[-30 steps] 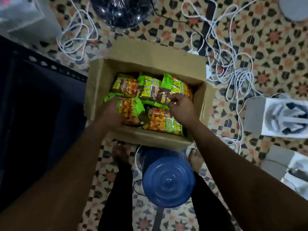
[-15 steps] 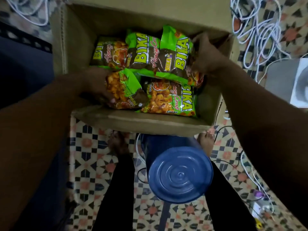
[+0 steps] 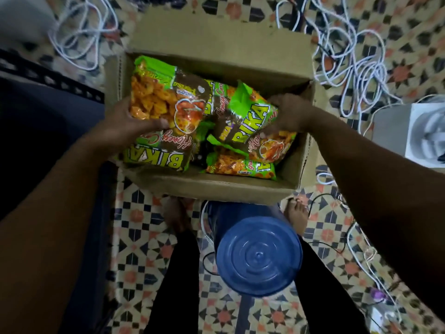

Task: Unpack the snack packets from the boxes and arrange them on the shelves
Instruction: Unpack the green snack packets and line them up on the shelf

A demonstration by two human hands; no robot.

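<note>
An open cardboard box [image 3: 216, 186] stands on the patterned floor in front of me, with several green and brown BIKA snack packets in it. My left hand [image 3: 125, 128] grips one packet [image 3: 163, 112] by its left side and holds it raised over the box's left half. My right hand [image 3: 289, 114] grips a second packet [image 3: 250, 121] at the box's right side, tilted up. Another packet [image 3: 238, 166] lies flat at the front of the box, and more are partly hidden underneath.
A blue plastic stool [image 3: 257, 259] stands between my legs, just in front of the box. Tangled white cables [image 3: 356, 59] spread over the floor at the back right. A white and grey box [image 3: 423, 131] sits at the right. A dark shelf edge [image 3: 48, 78] runs along the left.
Both hands have closed on packets and lifted them. The left packet has come up and turned on end. The camera has pulled back a little from the box.
</note>
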